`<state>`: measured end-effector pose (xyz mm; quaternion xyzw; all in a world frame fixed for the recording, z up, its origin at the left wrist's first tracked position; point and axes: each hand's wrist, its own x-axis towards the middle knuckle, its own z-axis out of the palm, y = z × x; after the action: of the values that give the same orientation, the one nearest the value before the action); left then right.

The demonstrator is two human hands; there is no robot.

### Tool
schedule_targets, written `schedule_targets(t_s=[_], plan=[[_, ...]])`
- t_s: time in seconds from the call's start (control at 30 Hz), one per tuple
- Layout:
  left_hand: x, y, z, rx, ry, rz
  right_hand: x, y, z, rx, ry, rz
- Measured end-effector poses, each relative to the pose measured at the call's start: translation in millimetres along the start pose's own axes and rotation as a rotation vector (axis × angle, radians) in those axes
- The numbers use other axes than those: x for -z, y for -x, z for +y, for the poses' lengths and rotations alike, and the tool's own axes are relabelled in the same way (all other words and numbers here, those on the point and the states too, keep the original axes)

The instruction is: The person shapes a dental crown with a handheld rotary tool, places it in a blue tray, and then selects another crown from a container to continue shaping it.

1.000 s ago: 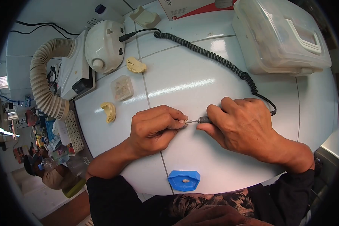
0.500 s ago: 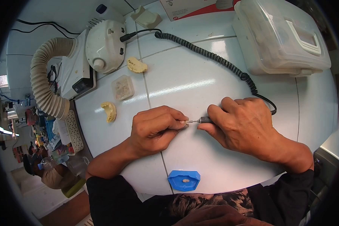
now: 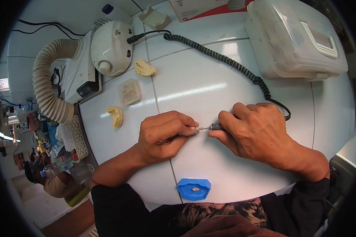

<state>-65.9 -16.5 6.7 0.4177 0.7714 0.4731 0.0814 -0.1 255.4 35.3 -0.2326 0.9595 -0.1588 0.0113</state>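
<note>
My left hand (image 3: pixel 164 136) pinches a small tooth-coloured dental piece (image 3: pixel 197 129) between thumb and fingertips, which hide most of it. From the other side, my right hand (image 3: pixel 253 132) grips a dark rotary handpiece (image 3: pixel 216 126), its fingers wrapped round the body. The handpiece's thin metal bur (image 3: pixel 204 128) points left and meets the piece, or lies very close to it. Below the hands, near the table's front edge, a blue tray (image 3: pixel 203 183) holds a small pale piece (image 3: pixel 195 189).
A coiled cord (image 3: pixel 221 57) runs from the white control unit (image 3: pixel 112 49) toward my right hand. Yellow dental casts (image 3: pixel 144 68) and a small clear box (image 3: pixel 129 91) lie left. A ribbed hose (image 3: pixel 43 79) arches behind; a plastic case (image 3: pixel 296 51) stands right. Another person (image 3: pixel 53 179) is far left.
Almost nothing differs. The whole view has shifted very slightly, and both hands keep the same hold, with the bur still at the small piece.
</note>
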Motion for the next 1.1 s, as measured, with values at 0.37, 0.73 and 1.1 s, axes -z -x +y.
schedule_targets(t_s=[0.37, 0.73, 1.1], plan=[[-0.8, -1.0, -0.3, 0.000, -0.015, 0.022, -1.8, 0.9, -4.1, -0.060, 0.033, 0.020], [-0.2, 0.1, 1.0, 0.010, -0.009, 0.008, -1.5, 0.8, -2.0, -0.042, 0.026, 0.008], [-0.4, -0.6, 1.7, 0.004, -0.009, 0.002, 2.9, -1.3, 0.8, -0.005, -0.007, -0.013]])
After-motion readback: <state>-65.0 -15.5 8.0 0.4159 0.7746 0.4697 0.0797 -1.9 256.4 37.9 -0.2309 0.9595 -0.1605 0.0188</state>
